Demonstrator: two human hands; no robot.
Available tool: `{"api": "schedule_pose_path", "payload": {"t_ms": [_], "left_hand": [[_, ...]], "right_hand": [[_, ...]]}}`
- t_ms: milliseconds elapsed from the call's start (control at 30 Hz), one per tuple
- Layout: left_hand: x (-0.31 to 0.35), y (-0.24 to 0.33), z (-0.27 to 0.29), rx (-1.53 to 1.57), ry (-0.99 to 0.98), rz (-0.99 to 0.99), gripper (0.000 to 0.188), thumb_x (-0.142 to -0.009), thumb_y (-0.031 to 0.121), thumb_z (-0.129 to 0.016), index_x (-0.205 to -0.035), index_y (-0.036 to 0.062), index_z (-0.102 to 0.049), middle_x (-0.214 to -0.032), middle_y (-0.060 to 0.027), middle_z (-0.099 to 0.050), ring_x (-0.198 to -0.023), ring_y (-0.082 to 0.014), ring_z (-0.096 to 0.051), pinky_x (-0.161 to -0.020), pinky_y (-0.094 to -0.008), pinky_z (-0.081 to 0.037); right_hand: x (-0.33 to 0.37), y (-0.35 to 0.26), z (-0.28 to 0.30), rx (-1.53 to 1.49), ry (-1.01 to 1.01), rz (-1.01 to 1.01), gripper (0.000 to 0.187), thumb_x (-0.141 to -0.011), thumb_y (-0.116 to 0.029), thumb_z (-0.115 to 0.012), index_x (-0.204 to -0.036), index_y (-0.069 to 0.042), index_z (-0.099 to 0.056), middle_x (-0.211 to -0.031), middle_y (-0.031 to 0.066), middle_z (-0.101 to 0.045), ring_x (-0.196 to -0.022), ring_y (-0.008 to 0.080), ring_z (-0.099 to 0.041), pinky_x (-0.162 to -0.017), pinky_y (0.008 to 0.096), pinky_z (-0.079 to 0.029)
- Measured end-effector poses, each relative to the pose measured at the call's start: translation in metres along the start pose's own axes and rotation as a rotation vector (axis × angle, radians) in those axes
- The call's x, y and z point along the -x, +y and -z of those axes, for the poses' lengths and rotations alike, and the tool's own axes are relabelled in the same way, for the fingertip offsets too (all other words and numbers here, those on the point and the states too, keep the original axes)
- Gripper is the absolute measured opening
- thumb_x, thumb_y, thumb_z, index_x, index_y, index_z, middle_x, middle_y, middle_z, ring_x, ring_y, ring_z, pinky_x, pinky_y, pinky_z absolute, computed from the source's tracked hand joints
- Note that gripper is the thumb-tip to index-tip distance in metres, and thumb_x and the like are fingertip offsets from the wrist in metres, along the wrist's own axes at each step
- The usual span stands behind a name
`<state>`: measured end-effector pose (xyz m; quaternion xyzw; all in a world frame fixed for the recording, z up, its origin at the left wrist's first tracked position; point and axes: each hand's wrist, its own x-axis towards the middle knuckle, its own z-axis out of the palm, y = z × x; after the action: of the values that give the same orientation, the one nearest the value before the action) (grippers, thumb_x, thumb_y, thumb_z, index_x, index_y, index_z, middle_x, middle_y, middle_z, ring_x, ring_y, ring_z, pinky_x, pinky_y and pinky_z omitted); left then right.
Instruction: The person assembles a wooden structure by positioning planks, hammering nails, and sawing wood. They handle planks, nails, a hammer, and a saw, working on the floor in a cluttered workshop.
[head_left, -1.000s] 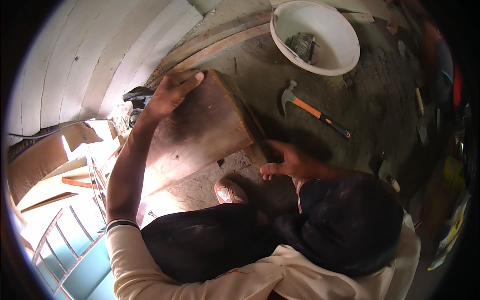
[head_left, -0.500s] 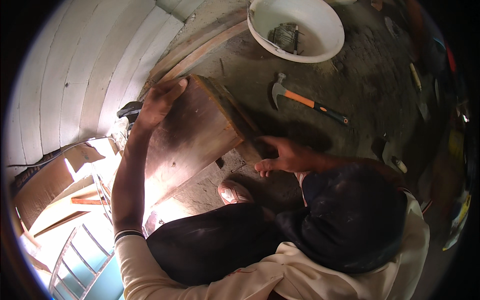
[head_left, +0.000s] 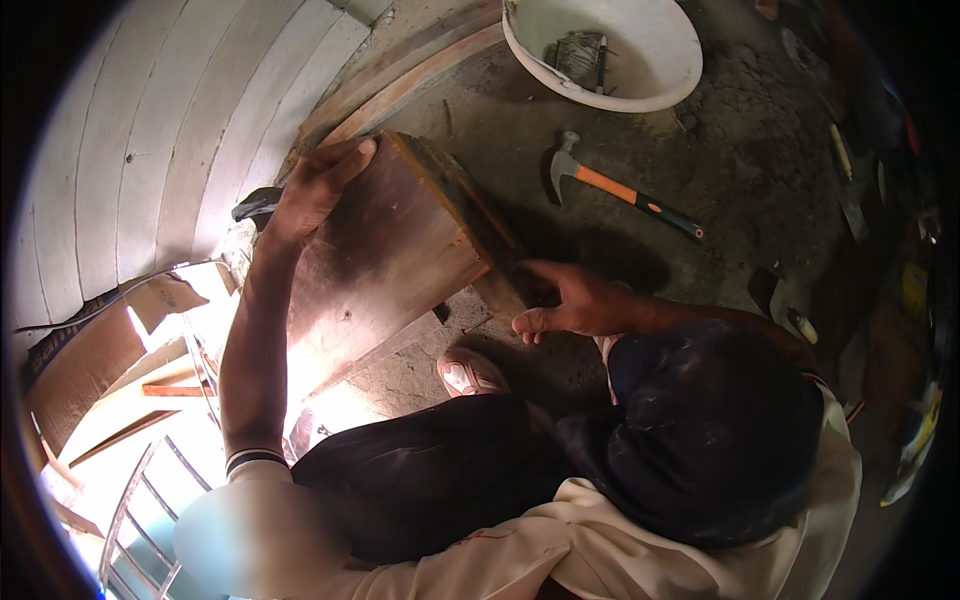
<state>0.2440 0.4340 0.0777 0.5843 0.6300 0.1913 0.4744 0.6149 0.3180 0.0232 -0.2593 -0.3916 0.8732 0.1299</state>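
Observation:
A brown wooden box-like piece made of boards stands tilted on the ground before me, its wide face lit from the left. My left hand grips its far upper corner, the thumb lying over the top edge. At the near right end, my right hand is curled round a narrow board of the same piece; some of its fingers are hidden. A claw hammer with an orange and black handle lies on the ground beyond my right hand, touched by neither hand.
A white basin holding nails and a thin dark stick stands at the far side. Pale plank wall rises at left, with torn cardboard and a metal rack below. A long-handled tool lies at right.
The basin sits slightly higher in the picture and the hammer a little lower and further right, as the view has shifted. Both hands keep their hold on the wooden piece.

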Motion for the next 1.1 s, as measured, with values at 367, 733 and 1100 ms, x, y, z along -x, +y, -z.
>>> {"api": "schedule_pose_path", "payload": {"t_ms": [367,733,1100], "left_hand": [[0.011,0.018,-0.018,0.145,0.065,0.054,0.035,-0.107,0.034,-0.07,-0.094,0.0014,-0.075,-0.084,0.0076,-0.06,-0.081,-0.0047,-0.049,-0.077,-0.0256,-0.043],[0.003,0.008,-0.016,0.068,0.056,-0.194,0.036,-0.109,0.032,-0.066,-0.099,-0.0022,-0.07,-0.083,0.0015,-0.055,-0.083,-0.0097,-0.048,-0.08,-0.0292,-0.044],[0.005,0.012,-0.002,-0.059,-0.064,0.02,0.043,-0.108,0.044,-0.066,-0.112,0.002,-0.073,-0.103,0.001,-0.063,-0.099,-0.0115,-0.053,-0.095,-0.0298,-0.043]], "right_hand": [[0.001,-0.008,0.0,0.021,-0.007,-0.023,0.062,-0.099,-0.028,-0.082,-0.145,0.002,-0.053,-0.102,0.0075,-0.072,-0.085,0.0132,-0.07,-0.081,0.0307,-0.059],[0.001,0.002,0.004,0.143,0.085,-0.102,0.08,-0.096,-0.027,-0.085,-0.154,0.008,-0.041,-0.106,0.0103,-0.073,-0.092,0.0147,-0.071,-0.086,0.0305,-0.058],[0.0,-0.003,0.001,0.014,0.016,-0.088,0.077,-0.099,-0.024,-0.082,-0.155,0.007,-0.04,-0.113,0.0112,-0.072,-0.095,0.0149,-0.071,-0.086,0.032,-0.058]]}}
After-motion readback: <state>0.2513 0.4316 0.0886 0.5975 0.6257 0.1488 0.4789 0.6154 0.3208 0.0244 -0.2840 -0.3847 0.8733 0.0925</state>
